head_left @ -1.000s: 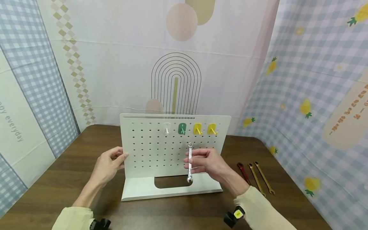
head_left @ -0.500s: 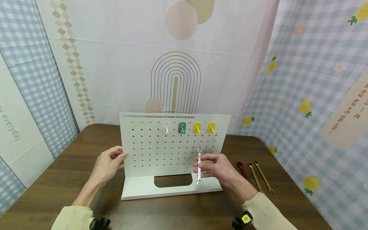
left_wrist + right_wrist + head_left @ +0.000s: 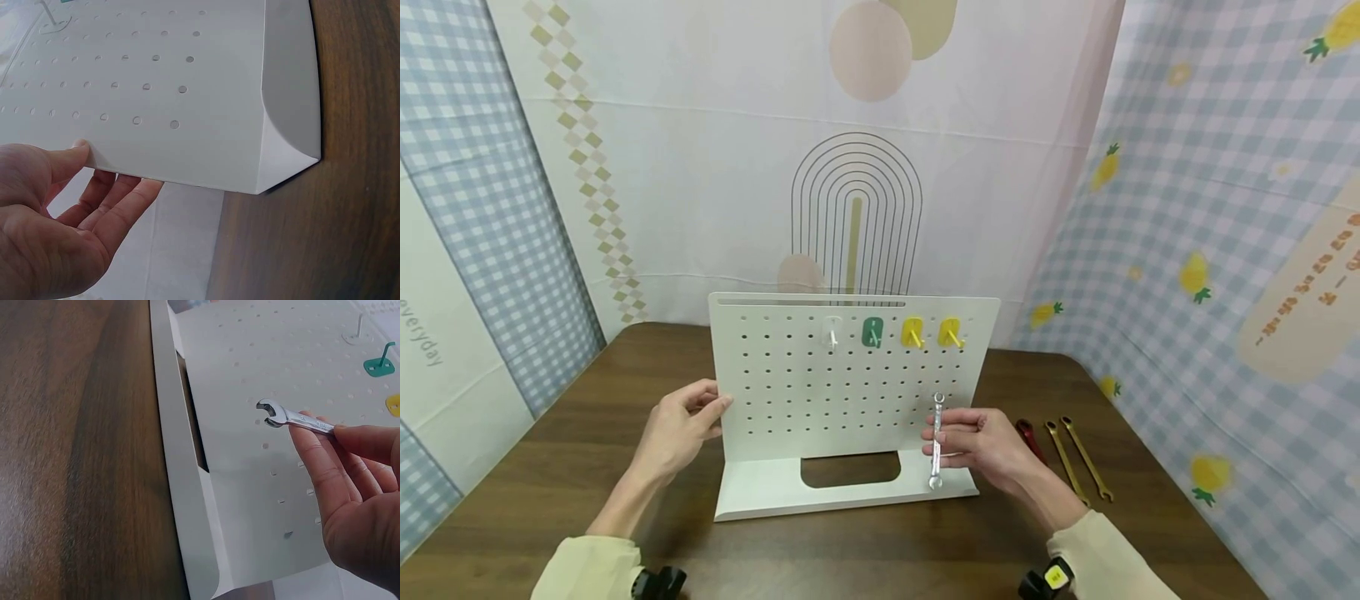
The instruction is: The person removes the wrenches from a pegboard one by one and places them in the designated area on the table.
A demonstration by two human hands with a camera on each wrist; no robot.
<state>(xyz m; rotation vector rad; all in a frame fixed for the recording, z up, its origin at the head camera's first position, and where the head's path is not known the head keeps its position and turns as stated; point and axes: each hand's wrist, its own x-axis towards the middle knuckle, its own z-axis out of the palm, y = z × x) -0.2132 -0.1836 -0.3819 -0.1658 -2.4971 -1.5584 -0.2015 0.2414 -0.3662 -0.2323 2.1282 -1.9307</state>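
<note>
A white pegboard stands upright on the table, bearing a white hook, a green hook and two yellow hooks along its upper part. At the board's left edge, my left hand pinches the panel, thumb on the front and fingers behind, as the left wrist view shows. My right hand holds a silver combination wrench between thumb and fingers, in front of the board's lower right. The wrench is roughly vertical, ring end up; its open end points out of the hand in the right wrist view.
To the right of the board, a red wrench and two gold wrenches lie on the brown wooden table. The right forearm partly covers the red one. Patterned cloth hangs behind the table and at both sides.
My right hand has moved right and slightly down with the silver wrench, away from the board's middle. The left hand keeps its hold on the board's edge.
</note>
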